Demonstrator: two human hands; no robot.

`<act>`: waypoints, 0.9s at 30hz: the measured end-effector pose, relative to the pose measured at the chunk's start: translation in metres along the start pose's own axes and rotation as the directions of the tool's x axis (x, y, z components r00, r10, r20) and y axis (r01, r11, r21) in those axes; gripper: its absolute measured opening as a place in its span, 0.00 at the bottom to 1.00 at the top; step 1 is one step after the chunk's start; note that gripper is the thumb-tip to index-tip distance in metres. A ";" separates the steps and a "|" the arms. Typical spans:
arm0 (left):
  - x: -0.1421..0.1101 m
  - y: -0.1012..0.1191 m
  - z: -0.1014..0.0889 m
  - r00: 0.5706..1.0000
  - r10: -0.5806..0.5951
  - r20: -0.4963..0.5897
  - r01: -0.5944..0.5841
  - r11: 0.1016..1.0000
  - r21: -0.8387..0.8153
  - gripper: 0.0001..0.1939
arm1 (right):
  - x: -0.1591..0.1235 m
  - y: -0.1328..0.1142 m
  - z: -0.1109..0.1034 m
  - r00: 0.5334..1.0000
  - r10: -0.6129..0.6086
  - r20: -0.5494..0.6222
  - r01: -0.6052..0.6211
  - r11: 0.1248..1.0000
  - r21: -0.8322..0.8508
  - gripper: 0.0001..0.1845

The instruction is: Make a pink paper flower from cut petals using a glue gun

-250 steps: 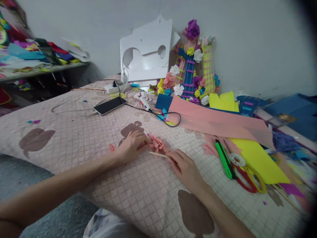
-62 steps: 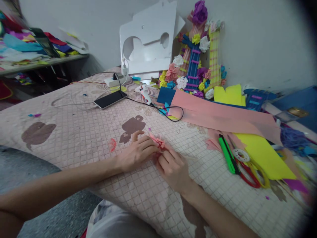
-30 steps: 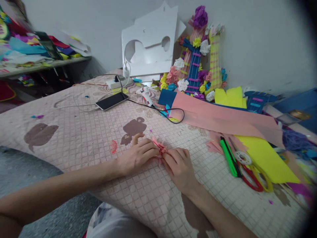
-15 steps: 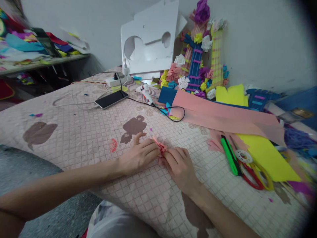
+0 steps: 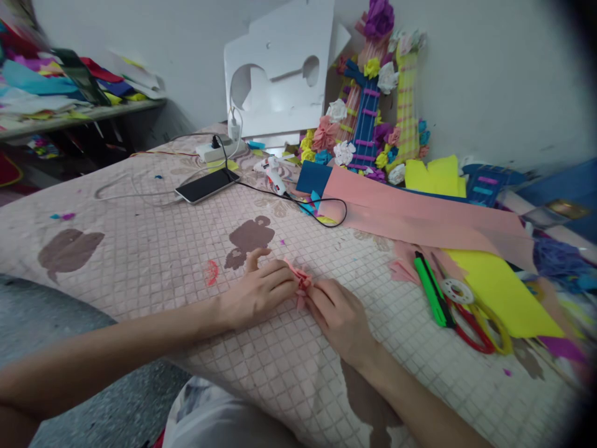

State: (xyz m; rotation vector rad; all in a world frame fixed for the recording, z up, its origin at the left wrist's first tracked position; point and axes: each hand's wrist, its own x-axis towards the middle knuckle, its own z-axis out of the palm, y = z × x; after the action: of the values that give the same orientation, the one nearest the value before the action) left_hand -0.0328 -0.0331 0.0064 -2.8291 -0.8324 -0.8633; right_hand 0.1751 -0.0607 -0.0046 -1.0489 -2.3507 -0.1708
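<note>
A small pink crepe-paper flower (image 5: 302, 281) lies between my hands, just above the patterned tablecloth. On its left side, my left hand (image 5: 261, 287) pinches it with closed fingers, one digit sticking up away from the rest. From the right, the fingers of my right hand (image 5: 339, 314) are bent together at the flower's lower edge. A narrow pink strip hangs below the petals toward me. My fingers hide part of the flower, and whether a stick is in my right hand cannot be seen.
To the right lie a green box cutter (image 5: 433, 291), scissors (image 5: 476, 330), a white tape roll (image 5: 456, 290) and yellow paper (image 5: 506, 298). Pink paper (image 5: 420, 211) stretches behind them. A phone (image 5: 208, 185) and glue gun (image 5: 273, 174) with cables lie farther back, before paper-flowered guitars (image 5: 366, 127).
Earlier my right hand held a pale stick beside the flower; the stick is no longer visible. Both hands have since closed on the flower, and lately only the right fingers shift slightly.
</note>
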 end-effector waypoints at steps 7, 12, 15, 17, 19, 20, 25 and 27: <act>0.000 0.000 0.001 1.000 0.002 -0.001 -0.002 0.998 0.057 0.13 | 0.000 -0.002 -0.001 0.998 0.035 -0.058 -0.036 0.999 -0.019 0.06; 0.000 0.000 0.000 0.999 -0.016 -0.028 0.017 0.999 0.049 0.11 | -0.002 -0.001 0.000 0.999 -0.003 -0.033 0.001 0.999 -0.038 0.07; 0.000 0.001 0.000 0.999 0.002 -0.041 0.000 0.999 0.052 0.13 | -0.001 -0.002 0.000 0.999 0.009 -0.043 -0.010 1.000 -0.028 0.07; 0.000 0.001 0.001 0.999 0.008 -0.043 -0.006 0.998 0.056 0.13 | -0.001 -0.003 0.000 0.997 0.032 -0.065 -0.033 0.999 -0.013 0.07; 0.000 0.002 0.001 0.999 0.005 -0.036 -0.003 0.998 0.062 0.14 | 0.000 -0.003 0.000 0.996 0.051 -0.073 -0.052 0.999 -0.005 0.07; -0.001 0.002 0.002 0.999 0.001 -0.033 0.001 0.998 0.066 0.14 | 0.000 -0.004 0.000 0.997 0.050 -0.065 -0.051 0.999 -0.005 0.06; -0.001 0.003 0.003 0.997 -0.019 -0.069 0.025 0.995 0.096 0.09 | -0.001 -0.002 0.001 1.000 0.017 -0.015 -0.017 1.000 -0.011 0.08; -0.001 0.003 0.002 0.996 -0.003 -0.084 0.012 0.994 0.111 0.08 | -0.001 -0.001 0.001 1.000 0.013 0.003 -0.013 1.000 -0.017 0.09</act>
State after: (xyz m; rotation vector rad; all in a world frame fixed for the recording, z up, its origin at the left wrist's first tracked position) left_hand -0.0312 -0.0353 0.0041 -2.6763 -0.8531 -0.9001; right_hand 0.1746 -0.0617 -0.0062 -1.0733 -2.3489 -0.1843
